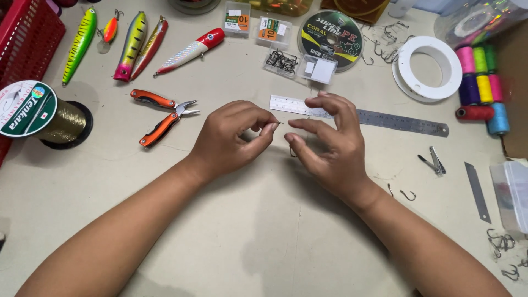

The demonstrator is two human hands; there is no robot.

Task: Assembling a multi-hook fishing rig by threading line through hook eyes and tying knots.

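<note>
Head view looks down on a pale worktable (264, 247) where two bare hands meet near the middle; the left hand (231, 140) has thumb and forefinger pinched shut on a small dark fish hook (278, 122), whose tip just shows beyond the fingertips; the right hand (330, 146) is spread wide just beside it, fingers curved, thumb pointing toward the hook, and whether it touches the hook or any line cannot be told; a thin dark loop (292, 152) shows below the right thumb, too small to identify.

Behind the hands lies a steel ruler (385, 118), partly covered by the right fingers; to the left sit orange-handled pliers (162, 113), open, and a spool of gold-coloured line (47, 115) lying on its side; along the far edge rest several fishing lures (132, 44), green, yellow, orange and a white one with a red head; small clear boxes of hooks (281, 61) stand near a round spool of braided line (331, 38); further right lie an empty white spool (429, 69) and a cluster of coloured thread bobbins (484, 82); nail clippers (434, 162), a bare cutter blade (477, 190) and loose hooks (407, 194) lie to the right of the right wrist; a red basket (27, 33) fills the far left corner.
</note>
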